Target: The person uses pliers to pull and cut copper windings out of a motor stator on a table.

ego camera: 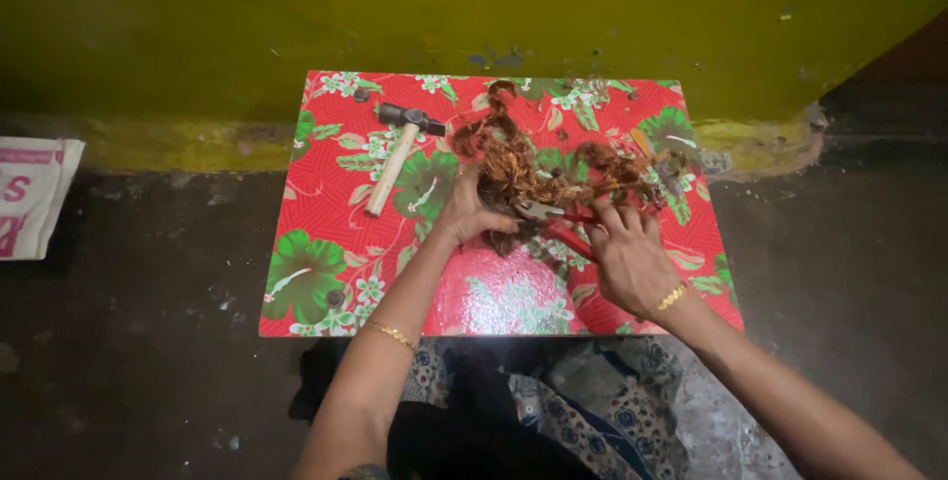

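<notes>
Since the copper wire tangle (533,166) looks light and springy (likely snaggy), my left hand (472,211) pinches its edge, my right hand (624,255) clasping the red-handled pliers (561,224).

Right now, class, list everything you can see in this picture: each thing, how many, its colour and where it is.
table: one, covered in red cloth with green and white flowers, against the wall.
hammer: one, dark head, pale wooden handle, upper left of table.
tangled wire: one pile, coppery brown, upper middle of table.
pliers: one, red handles, between the hands.
sack: one, white, on the floor at far left.
wall: yellow-green, behind table.
bangles: gold, one on each wrist.
left hand: on the wire.
right hand: on the pliers' handles.
</notes>
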